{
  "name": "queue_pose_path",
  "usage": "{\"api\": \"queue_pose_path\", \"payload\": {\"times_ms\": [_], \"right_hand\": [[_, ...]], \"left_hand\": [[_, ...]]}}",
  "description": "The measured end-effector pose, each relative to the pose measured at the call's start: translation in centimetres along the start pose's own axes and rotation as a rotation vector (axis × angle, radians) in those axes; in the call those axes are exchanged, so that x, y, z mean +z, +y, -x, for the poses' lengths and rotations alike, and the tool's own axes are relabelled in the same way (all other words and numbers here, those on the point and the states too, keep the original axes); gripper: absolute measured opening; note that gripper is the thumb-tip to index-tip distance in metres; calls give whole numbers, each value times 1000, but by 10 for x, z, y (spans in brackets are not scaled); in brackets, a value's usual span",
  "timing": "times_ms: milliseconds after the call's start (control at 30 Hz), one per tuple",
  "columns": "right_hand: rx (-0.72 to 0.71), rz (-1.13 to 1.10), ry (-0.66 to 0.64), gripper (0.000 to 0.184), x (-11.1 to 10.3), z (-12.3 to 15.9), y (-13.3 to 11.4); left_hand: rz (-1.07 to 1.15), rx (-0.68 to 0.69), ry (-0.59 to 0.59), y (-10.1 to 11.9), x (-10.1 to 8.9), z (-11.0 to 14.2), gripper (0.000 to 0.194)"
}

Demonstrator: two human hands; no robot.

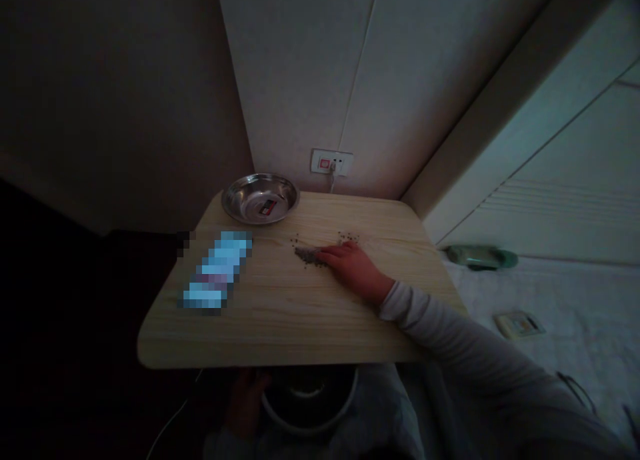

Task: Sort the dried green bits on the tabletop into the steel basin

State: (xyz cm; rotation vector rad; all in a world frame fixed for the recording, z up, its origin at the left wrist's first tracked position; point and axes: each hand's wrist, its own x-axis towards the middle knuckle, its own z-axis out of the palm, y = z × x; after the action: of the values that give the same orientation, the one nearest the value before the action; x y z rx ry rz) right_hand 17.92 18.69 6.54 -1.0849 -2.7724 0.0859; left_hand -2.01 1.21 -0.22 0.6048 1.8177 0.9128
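My right hand [353, 268] lies palm down on the light wooden table, fingers stretched toward a small heap of dark grains [309, 255]. Its fingertips touch the near side of the heap, and nothing shows in its grasp. A few loose grains [349, 237] are scattered just beyond the fingers. Below the table's front edge, in dim light, my left hand [250, 390] grips the left rim of a dark round bowl [310, 417] at my lap. The table edge hides the bowl's far side, and its contents are too dark to make out.
A shiny metal bowl [261, 199] with a label inside stands at the table's [280, 333] back left. A blurred-out lit phone [217, 273] lies at the left. Behind is a wall socket [331, 162] with a plug. On the white bedding at right lie a green object [480, 257] and a small box [519, 325].
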Motion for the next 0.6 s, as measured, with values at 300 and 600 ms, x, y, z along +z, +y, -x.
{"api": "queue_pose_path", "payload": {"times_ms": [300,600], "right_hand": [[-4,-2,-15,40,-2,8,-10],[-53,17,28,37,2,19,-19]], "left_hand": [[117,62,-52,-11,0,1,29],[131,107,-131,-7,-3,4,40]]}}
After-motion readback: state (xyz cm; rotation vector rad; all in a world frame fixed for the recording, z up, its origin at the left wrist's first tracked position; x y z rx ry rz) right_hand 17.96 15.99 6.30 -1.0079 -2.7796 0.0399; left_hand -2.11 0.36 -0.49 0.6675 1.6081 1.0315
